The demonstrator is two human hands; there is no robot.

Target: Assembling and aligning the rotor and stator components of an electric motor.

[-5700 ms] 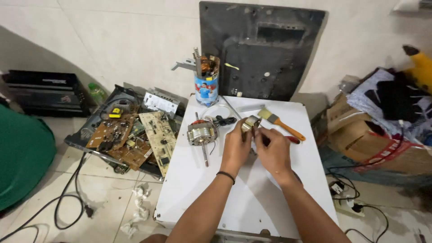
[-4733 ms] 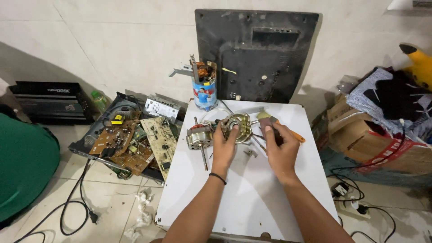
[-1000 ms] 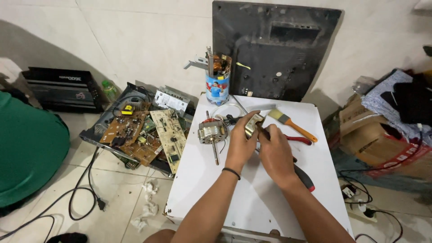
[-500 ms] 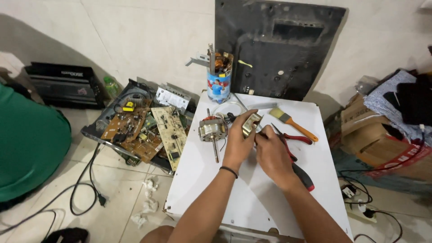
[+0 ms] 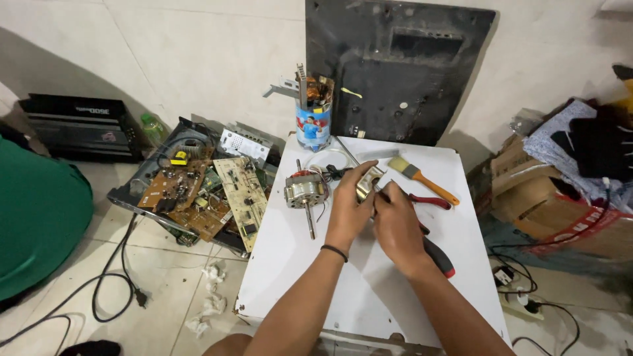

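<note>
Both hands, left hand (image 5: 348, 209) and right hand (image 5: 395, 221), clenched a small, rigid, likely heavy metal part (image 5: 366, 186), motor (image 5: 304, 190) at nine o'clock.

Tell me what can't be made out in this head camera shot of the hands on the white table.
Head view:
- Small brass-coloured metal part: mostly covered by the left hand and right hand; its shape and the grip on it are unclear.
- Red-and-black handled tool: its working end is hidden under the right hand.
- Stack of green circuit boards: components too small to identify.
</note>
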